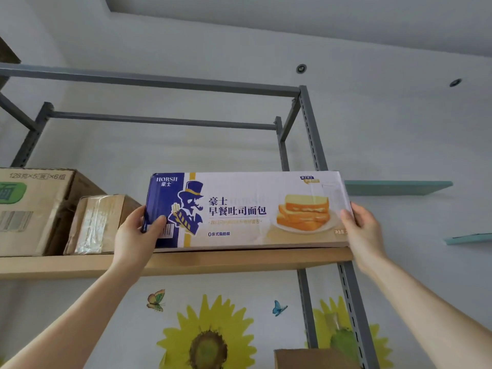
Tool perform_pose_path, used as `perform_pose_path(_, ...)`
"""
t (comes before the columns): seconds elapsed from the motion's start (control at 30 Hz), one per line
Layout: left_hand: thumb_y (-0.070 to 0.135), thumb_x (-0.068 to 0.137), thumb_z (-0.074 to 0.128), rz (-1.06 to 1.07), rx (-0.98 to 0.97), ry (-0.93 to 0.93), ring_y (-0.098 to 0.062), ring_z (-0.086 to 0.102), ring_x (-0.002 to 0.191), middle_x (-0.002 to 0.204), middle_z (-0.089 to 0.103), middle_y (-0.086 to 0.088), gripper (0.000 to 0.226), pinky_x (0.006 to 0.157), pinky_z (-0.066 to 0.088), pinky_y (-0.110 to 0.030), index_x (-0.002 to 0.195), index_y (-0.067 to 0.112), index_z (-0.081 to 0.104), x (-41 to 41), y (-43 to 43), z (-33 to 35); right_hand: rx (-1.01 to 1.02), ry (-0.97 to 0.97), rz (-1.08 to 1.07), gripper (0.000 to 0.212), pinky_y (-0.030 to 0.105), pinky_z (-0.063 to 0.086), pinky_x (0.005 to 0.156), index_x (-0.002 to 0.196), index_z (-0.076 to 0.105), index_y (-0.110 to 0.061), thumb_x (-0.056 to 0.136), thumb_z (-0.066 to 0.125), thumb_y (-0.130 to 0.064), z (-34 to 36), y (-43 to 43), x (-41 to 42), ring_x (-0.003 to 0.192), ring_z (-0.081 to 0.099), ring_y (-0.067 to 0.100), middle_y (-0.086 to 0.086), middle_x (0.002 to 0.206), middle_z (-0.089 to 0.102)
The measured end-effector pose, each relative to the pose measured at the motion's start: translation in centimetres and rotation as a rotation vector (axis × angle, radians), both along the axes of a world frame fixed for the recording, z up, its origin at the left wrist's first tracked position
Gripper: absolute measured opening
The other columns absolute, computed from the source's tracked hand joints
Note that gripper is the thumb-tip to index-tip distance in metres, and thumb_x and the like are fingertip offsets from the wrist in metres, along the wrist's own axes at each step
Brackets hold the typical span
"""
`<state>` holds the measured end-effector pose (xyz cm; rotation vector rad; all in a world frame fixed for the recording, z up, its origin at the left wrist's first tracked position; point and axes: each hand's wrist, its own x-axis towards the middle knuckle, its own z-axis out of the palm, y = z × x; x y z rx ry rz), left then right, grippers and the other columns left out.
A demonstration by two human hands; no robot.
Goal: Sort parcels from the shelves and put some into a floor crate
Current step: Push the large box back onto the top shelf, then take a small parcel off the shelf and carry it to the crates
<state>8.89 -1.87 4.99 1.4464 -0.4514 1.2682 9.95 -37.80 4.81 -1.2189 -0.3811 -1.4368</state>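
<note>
A: Gripping the bread box (247, 209) at both ends. Left hand (135, 233) clamped on the blue end, thumb over the barcode; right hand (364, 230) clamped on the end with the toast picture.

B: Where's the box?

A: On the wooden shelf board (213, 262), long face toward the camera, bottom edge at the board's front lip. Can't tell if it's lifted off.

B: Writing?

A: "HORSH" and "豪士" top left, top-hat man with pipe, then "豪士 早餐吐司面包", below that "0反式脂肪酸". Smaller line is blurred.

B: Left of the box?

A: Tape-wrapped brown parcel (98, 225) just beside it, then a big carton (34, 209) printed "128克×5", "×6组", green patch with "面".

B: Rest?

A: Grey slotted rack upright (311, 134) behind the box's right end. Sunflower decal (210, 336) and butterfly stickers on the wall below the box. Another carton's (314, 359) top below, right.
</note>
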Motion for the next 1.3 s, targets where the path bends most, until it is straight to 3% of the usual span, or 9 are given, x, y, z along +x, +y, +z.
perform_pose_path(0.13,0.02,0.091,0.057,0.126,0.093,0.026,-0.021,0.057,0.088,0.106,0.061,-0.008,0.036,0.07,0.045,-0.03,0.124,0.007,0.051,0.0,0.8,-0.4,-0.049,0.06,-0.008,0.032,0.03,0.044,0.088,0.125,0.054,-0.009,0.094,0.05,-0.013,-0.6,-0.3,-0.6,0.103,0.056,0.017,0.002,0.112,0.06)
perform_pose_path(0.27,0.029,0.089,0.059,0.531,0.185,0.036,-0.031,0.058,0.092,0.098,0.068,-0.011,0.027,0.083,0.045,-0.045,0.108,0.01,0.065,0.0,2.0,-3.5,-0.099,0.071,-0.098,0.02,0.026,0.039,0.087,0.11,0.061,-0.014,0.093,0.053,-0.02,-3.8,-0.9,-0.7,0.099,0.055,0.014,0.001,0.104,0.063)
perform_pose_path(0.37,0.038,0.09,0.054,0.658,0.213,0.162,-0.034,0.055,0.104,0.098,0.069,-0.009,0.03,0.106,0.023,-0.057,0.099,0.015,0.07,0.9,1.5,-3.7,-0.041,0.117,-0.127,0.029,0.025,0.036,0.091,0.116,0.062,-0.01,0.092,0.055,-0.024,-4.2,-1.0,0.1,0.106,0.053,0.014,-0.001,0.108,0.061)
perform_pose_path(0.47,0.041,0.091,0.05,0.708,0.26,0.298,-0.03,0.052,0.086,0.074,0.06,-0.003,0.033,0.106,0.021,-0.057,0.075,0.017,0.066,1.7,0.5,-2.5,0.029,0.183,-0.092,0.036,0.027,0.038,0.09,0.12,0.06,-0.005,0.089,0.059,-0.025,-3.6,-1.2,1.2,0.106,0.052,0.019,0.008,0.122,0.061)
perform_pose_path(0.67,0.042,0.09,0.052,0.715,0.281,0.284,-0.028,0.044,0.07,0.054,0.053,-0.002,0.037,0.111,0.017,-0.052,0.061,0.021,0.061,2.7,0.4,-1.5,0.143,0.264,0.016,0.037,0.025,0.036,0.088,0.124,0.057,-0.003,0.091,0.057,-0.02,-3.1,-1.4,2.8,0.104,0.051,0.019,0.011,0.124,0.059)
perform_pose_path(0.93,0.025,0.099,0.03,0.805,0.314,0.219,-0.029,0.058,0.091,0.08,0.061,-0.002,0.04,0.114,0.009,-0.053,0.08,0.011,0.062,4.0,-0.4,-2.5,0.205,0.386,-0.036,0.032,0.028,0.037,0.087,0.119,0.06,-0.001,0.096,0.047,-0.021,-2.5,-0.8,3.3,0.114,0.052,0.03,0.012,0.116,0.059)
perform_pose_path(1.1,0.019,0.095,0.044,0.68,0.366,0.042,-0.031,0.057,0.1,0.099,0.066,-0.008,0.025,0.109,0.02,-0.049,0.103,0.007,0.064,4.0,0.2,-4.1,-0.033,0.357,-0.516,0.037,0.041,0.031,0.104,0.128,0.048,0.002,0.094,0.042,-0.011,-4.6,2.1,2.9,0.126,0.042,0.035,0.02,0.135,0.048)
perform_pose_path(1.2,0.013,0.091,0.052,0.566,0.38,-0.067,-0.031,0.059,0.1,0.109,0.067,-0.009,0.025,0.09,0.041,-0.035,0.112,0.006,0.064,3.0,1.0,-5.2,-0.252,0.163,-0.42,0.032,0.025,0.027,0.105,0.123,0.054,0.003,0.092,0.047,-0.005,-6.8,9.0,2.3,0.129,0.043,0.029,0.015,0.135,0.05)
perform_pose_path(1.3,0.011,0.092,0.053,0.492,0.329,-0.102,-0.027,0.06,0.105,0.117,0.065,-0.011,0.027,0.085,0.041,-0.025,0.115,0.003,0.064,2.0,2.8,-5.7,-0.496,0.001,-0.292,0.029,0.012,0.026,0.097,0.107,0.064,0.004,0.087,0.048,-0.009,-7.1,17.6,1.9,0.116,0.054,0.026,0.017,0.12,0.061)
